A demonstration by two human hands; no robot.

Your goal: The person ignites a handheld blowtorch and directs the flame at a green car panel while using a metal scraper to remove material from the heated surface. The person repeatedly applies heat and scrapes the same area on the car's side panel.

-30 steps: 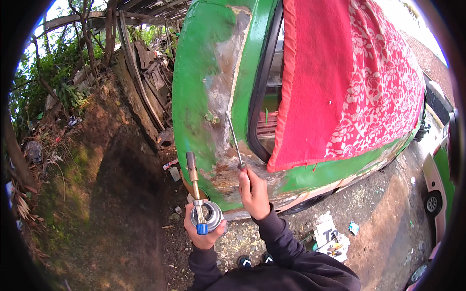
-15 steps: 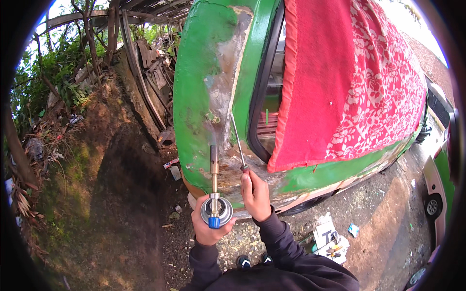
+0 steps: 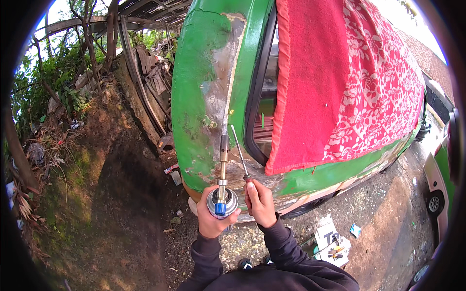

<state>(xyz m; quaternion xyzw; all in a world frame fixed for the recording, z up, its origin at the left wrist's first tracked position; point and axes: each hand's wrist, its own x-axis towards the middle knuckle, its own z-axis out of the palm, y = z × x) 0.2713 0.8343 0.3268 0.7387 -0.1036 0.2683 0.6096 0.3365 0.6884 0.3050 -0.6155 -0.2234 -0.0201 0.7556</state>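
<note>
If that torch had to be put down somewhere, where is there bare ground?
Bare dirt lies between the grassy bank and the green vehicle body. Bare pavement lies beyond the vehicle. It is crowded at the planks and around the box with tools. The left hand holds the torch.

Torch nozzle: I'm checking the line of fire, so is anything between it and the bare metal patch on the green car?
Nothing visible. The left hand points the torch at the bare patch, its nozzle overlapping it. The rod in the right hand lies just right of the nozzle, not across it.
</note>
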